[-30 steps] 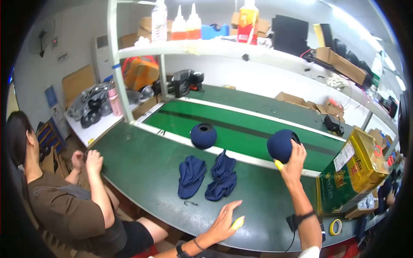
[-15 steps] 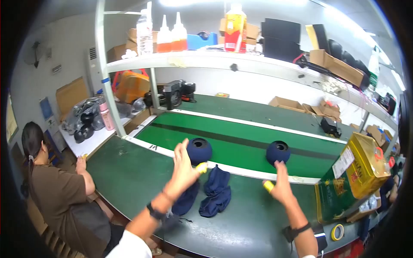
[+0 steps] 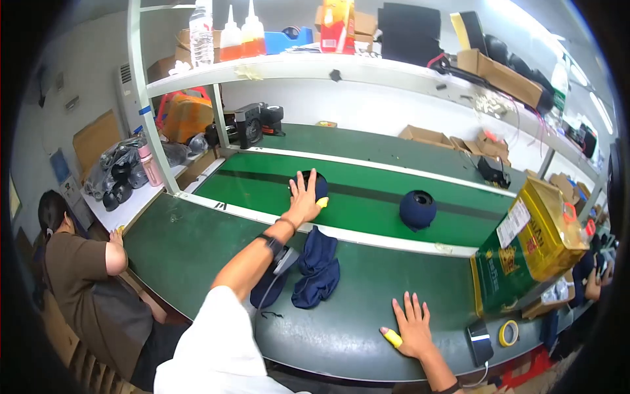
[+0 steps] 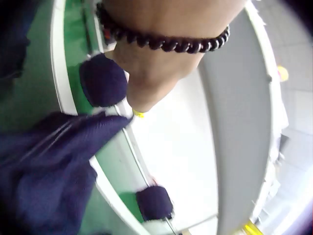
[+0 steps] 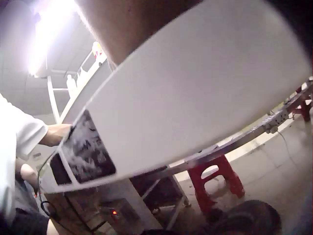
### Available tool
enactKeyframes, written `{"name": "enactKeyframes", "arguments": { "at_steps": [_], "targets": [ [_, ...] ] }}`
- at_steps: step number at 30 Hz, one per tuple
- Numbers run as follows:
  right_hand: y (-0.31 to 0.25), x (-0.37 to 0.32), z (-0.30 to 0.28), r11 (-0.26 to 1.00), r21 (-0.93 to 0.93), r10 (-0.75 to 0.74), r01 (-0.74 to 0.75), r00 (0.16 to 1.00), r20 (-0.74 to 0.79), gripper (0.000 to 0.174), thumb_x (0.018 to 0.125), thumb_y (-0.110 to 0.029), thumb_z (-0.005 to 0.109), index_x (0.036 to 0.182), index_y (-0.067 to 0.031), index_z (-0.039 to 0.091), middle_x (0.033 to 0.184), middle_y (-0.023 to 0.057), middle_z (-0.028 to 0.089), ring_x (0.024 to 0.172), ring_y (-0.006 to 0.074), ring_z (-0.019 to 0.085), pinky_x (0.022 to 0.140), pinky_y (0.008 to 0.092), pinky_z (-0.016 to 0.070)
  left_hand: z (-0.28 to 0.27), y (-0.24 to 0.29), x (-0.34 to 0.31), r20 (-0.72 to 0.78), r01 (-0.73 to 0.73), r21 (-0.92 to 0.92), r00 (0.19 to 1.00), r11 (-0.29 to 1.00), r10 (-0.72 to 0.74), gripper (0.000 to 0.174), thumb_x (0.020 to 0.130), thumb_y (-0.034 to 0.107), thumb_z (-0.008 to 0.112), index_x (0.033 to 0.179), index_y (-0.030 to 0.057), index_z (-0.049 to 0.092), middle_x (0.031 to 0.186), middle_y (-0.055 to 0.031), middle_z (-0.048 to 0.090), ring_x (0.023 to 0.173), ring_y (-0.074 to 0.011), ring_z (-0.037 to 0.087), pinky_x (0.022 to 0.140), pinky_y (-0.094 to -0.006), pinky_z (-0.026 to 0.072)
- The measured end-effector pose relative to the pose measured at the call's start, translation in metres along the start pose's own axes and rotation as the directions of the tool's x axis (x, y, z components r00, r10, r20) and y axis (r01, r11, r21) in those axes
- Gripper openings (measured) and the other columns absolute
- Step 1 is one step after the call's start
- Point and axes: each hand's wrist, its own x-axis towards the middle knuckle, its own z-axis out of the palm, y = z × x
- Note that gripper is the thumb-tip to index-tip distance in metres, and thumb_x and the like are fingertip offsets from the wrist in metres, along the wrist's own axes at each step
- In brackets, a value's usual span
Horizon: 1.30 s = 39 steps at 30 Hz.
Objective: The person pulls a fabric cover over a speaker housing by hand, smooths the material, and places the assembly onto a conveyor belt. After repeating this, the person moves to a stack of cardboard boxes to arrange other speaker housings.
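Observation:
My left hand (image 3: pixel 304 202) reaches across the table, its spread, straight fingers lying over a navy ball (image 3: pixel 319 186) on the green belt. A yellow cover wraps each thumb. To the right on the belt, a second navy ball (image 3: pixel 418 210) sits with its round dark opening upward. My right hand (image 3: pixel 412 328) rests on the tabletop, fingers spread, holding nothing. Two crumpled navy cloth pieces lie beneath my left forearm: one navy cloth (image 3: pixel 316 269) in plain sight, the other navy cloth (image 3: pixel 269 286) partly hidden by the arm.
A large green-and-yellow tin (image 3: pixel 525 253) stands at the right, near a yellow tape roll (image 3: pixel 508 333) and a small black device (image 3: pixel 480 344) with a cable. A white shelf (image 3: pixel 275 73) with bottles spans above the belt. Another person (image 3: pixel 98 295) sits at the left.
My right hand has let go of the right ball and come back to the tabletop. My left hand has reached forward to the left ball, which now sits farther in on the belt.

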Motion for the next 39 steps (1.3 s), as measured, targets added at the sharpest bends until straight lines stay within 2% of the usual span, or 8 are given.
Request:
{"name": "enactKeyframes", "arguments": {
  "at_steps": [4, 11, 24, 30, 34, 36, 37, 39],
  "targets": [
    [-0.003, 0.000, 0.001, 1.000, 0.020, 0.009, -0.007, 0.994, -0.112, 0.082, 0.099, -0.064, 0.051, 0.161, -0.0115, 0.037, 0.169, 0.0244, 0.023, 0.158, 0.0410, 0.015, 0.126, 0.0598, 0.0063, -0.060, 0.090, -0.170, -0.013, -0.560, -0.162, 0.824, 0.812, 0.566, 0.075, 0.094, 0.020, 0.071, 0.157, 0.0000, 0.035, 0.161, -0.0316, 0.031, 0.150, -0.0532, 0.027, 0.126, -0.0551, 0.0232],
    [-0.014, -0.002, -0.009, 0.998, 0.063, 0.028, -0.020, 0.993, -0.115, 0.073, 0.100, -0.053, 0.057, 0.156, -0.0080, 0.044, 0.167, 0.0242, 0.027, 0.157, 0.0418, 0.019, 0.128, 0.0569, 0.0087, -0.052, 0.083, -0.345, 0.152, -0.031, 0.233, 0.988, 0.972, -0.005, 0.067, 0.099, 0.038, 0.066, 0.159, 0.0194, 0.043, 0.167, -0.0285, 0.021, 0.154, -0.0503, 0.020, 0.124, -0.0618, 0.0162],
    [-0.003, 0.005, -0.005, 0.998, 0.063, 0.004, 0.002, 0.996, -0.094, 0.068, 0.097, -0.029, 0.065, 0.156, -0.0052, 0.042, 0.170, 0.0214, 0.024, 0.158, 0.0410, 0.019, 0.128, 0.0561, 0.0116, -0.060, 0.099, -0.331, 0.174, 0.220, 0.198, 0.951, 0.955, -0.255, 0.084, 0.095, 0.029, 0.066, 0.167, 0.0217, 0.022, 0.170, -0.0289, 0.010, 0.158, -0.0472, 0.013, 0.127, -0.0563, 0.0158],
    [-0.044, -0.051, -0.020, 0.990, 0.096, -0.139, 0.101, 0.772, 0.621, 0.120, 0.092, -0.066, 0.063, 0.165, 0.0009, -0.006, 0.170, 0.0289, -0.015, 0.156, 0.0490, -0.018, 0.123, 0.0662, -0.0035, -0.113, 0.185, -0.373, -0.185, 0.430, -0.255, 0.857, 0.866, -0.481, 0.060, 0.104, 0.029, 0.058, 0.158, 0.0098, 0.037, 0.155, -0.0247, 0.044, 0.144, -0.0407, 0.043, 0.117, -0.0503, 0.0366],
    [-0.065, -0.046, -0.011, 0.973, -0.057, -0.143, 0.223, 0.779, 0.611, 0.160, 0.068, -0.077, 0.081, 0.159, 0.0030, -0.024, 0.164, 0.0335, -0.029, 0.151, 0.0538, -0.029, 0.121, 0.0699, -0.0069, -0.135, 0.190, -0.529, 0.030, 0.574, -0.588, 0.719, 0.570, -0.694, 0.029, 0.104, 0.018, 0.063, 0.126, -0.0009, 0.064, 0.126, -0.0150, 0.070, 0.117, -0.0229, 0.067, 0.099, -0.0381, 0.0533],
    [-0.062, -0.048, -0.016, 0.960, -0.170, -0.047, 0.223, 0.726, 0.686, 0.164, 0.067, -0.071, 0.086, 0.156, 0.0021, -0.030, 0.162, 0.0330, -0.034, 0.151, 0.0527, -0.029, 0.122, 0.0685, -0.0038, -0.132, 0.213, -0.652, 0.125, 0.618, -0.784, 0.243, 0.054, -0.962, 0.022, 0.094, -0.003, 0.066, 0.115, 0.0023, 0.069, 0.106, -0.0094, 0.075, 0.091, -0.0193, 0.073, 0.081, -0.0321, 0.0600],
    [-0.056, -0.046, -0.012, 0.952, -0.178, -0.058, 0.250, 0.716, 0.695, 0.164, 0.067, -0.071, 0.086, 0.156, 0.0021, -0.030, 0.162, 0.0330, -0.034, 0.151, 0.0527, -0.029, 0.122, 0.0685, -0.0038, -0.097, 0.220, -0.745, 0.038, 0.178, -0.984, 0.138, -0.013, -0.990, 0.022, 0.098, -0.007, 0.058, 0.115, 0.0008, 0.069, 0.108, -0.0102, 0.075, 0.098, -0.0190, 0.074, 0.087, -0.0335, 0.0607],
    [-0.057, -0.037, 0.008, 0.902, -0.344, 0.056, 0.263, 0.717, 0.695, 0.167, 0.066, -0.066, 0.089, 0.153, 0.0005, -0.037, 0.160, 0.0316, -0.038, 0.150, 0.0507, -0.033, 0.124, 0.0651, -0.0020, -0.082, 0.271, -0.884, 0.133, 0.313, -0.922, -0.299, -0.229, -0.945, 0.013, 0.098, 0.011, 0.060, 0.101, 0.0067, 0.072, 0.094, -0.0071, 0.075, 0.088, -0.0181, 0.072, 0.074, -0.0350, 0.0574]
  ]
}}
